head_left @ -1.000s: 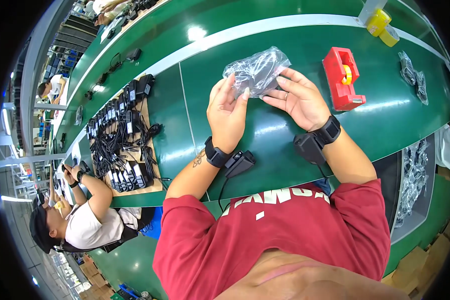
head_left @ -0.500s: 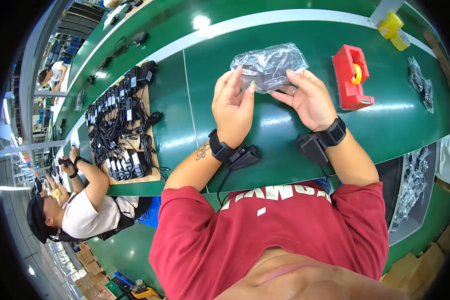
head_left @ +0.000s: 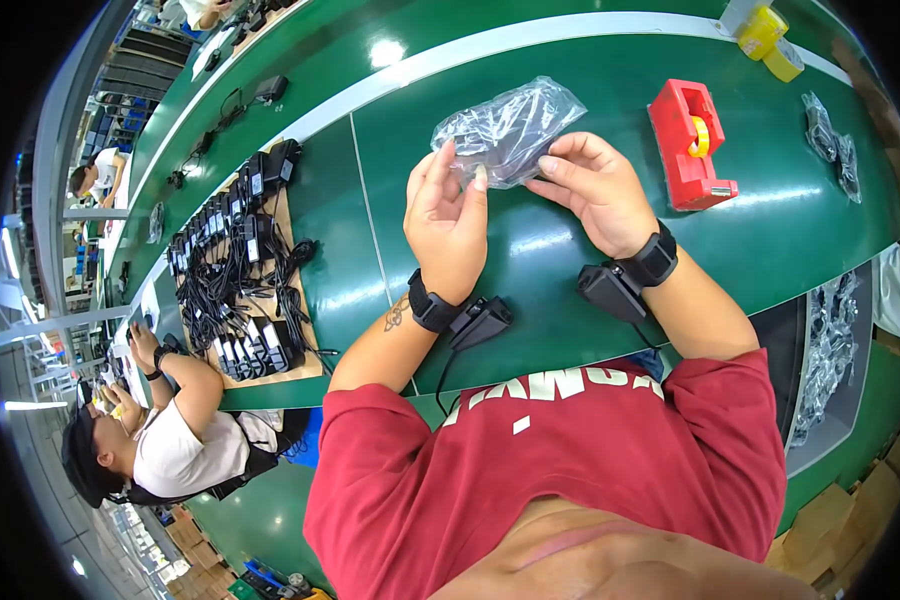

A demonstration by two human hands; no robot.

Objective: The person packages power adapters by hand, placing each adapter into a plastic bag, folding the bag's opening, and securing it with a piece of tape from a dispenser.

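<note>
A clear plastic bag (head_left: 515, 125) with a dark item inside lies on the green table (head_left: 390, 250) ahead of me. My left hand (head_left: 445, 225) pinches the bag's near left edge with its fingertips. The near right edge is gripped by my right hand (head_left: 595, 190). Each wrist wears a black band with a small black device on it.
A red tape dispenser (head_left: 690, 145) with a yellow roll stands right of the bag. Yellow tape rolls (head_left: 770, 40) sit at the far right. A board with several black adapters and cables (head_left: 240, 260) lies to the left, where another person (head_left: 160, 440) sits. Bagged items (head_left: 830, 135) lie far right.
Both hands and the bag have stayed together on the table; the bag now lies flatter, with its end pointing further up and right. My fingers have shifted along its near edge.
</note>
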